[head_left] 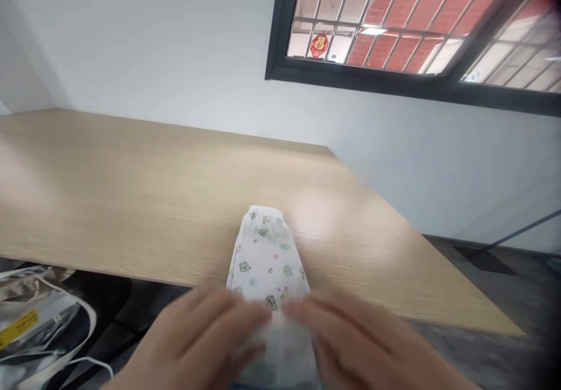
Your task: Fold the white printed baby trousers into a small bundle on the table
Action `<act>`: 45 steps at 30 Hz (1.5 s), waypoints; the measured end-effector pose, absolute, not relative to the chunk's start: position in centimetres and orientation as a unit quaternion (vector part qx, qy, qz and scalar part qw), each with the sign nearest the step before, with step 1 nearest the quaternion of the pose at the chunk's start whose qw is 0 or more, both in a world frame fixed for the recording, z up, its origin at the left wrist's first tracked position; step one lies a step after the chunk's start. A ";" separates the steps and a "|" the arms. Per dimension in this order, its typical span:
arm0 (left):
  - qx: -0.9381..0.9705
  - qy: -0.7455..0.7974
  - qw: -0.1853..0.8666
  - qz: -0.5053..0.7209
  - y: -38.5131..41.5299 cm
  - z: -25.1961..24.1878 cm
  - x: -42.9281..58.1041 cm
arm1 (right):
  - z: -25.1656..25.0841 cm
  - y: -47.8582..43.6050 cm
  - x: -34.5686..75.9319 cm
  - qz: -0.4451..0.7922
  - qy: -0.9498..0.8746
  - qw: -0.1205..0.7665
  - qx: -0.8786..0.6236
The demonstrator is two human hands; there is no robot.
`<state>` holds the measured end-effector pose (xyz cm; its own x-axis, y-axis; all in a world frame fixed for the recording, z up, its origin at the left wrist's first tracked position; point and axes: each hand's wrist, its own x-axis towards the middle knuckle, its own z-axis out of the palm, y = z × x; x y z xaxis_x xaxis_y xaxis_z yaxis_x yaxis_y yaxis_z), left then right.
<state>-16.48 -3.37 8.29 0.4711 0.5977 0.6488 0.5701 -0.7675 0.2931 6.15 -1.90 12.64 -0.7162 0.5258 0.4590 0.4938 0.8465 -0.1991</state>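
Note:
A small white cloth item [268, 255] printed with little green animal faces lies at the near edge of a light wooden table [131, 191], its far end folded over. My left hand [205, 334] and my right hand [355, 337] are both at its near end, fingertips meeting over the fabric. Both hands are smeared by motion. Their fingers look bent down onto the cloth, and the part of the cloth under them is hidden.
A white wall runs behind the table, with a dark-framed barred window [416, 33] at the upper right. A silvery plastic bag with a yellow label [30, 325] and white cords sits at the lower left. Grey floor [504, 285] shows to the right.

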 end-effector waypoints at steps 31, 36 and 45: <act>0.945 0.308 0.078 0.072 17.5 3.8 -9.5 | 2.1 1.0 0.4 0.093 -0.908 0.153 -0.378; 0.924 0.362 0.059 0.105 20.8 4.2 -7.8 | 1.0 -1.0 0.4 0.110 -0.919 0.109 -0.362; 0.907 0.391 0.066 0.145 16.3 6.5 -11.0 | 6.2 1.4 3.8 0.173 -0.912 0.200 -0.314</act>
<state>-11.03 16.29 6.51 0.6522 0.7279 0.2115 0.6898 -0.6856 0.2324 3.83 1.42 6.22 -0.7224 0.6421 0.2567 0.5038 0.7430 -0.4405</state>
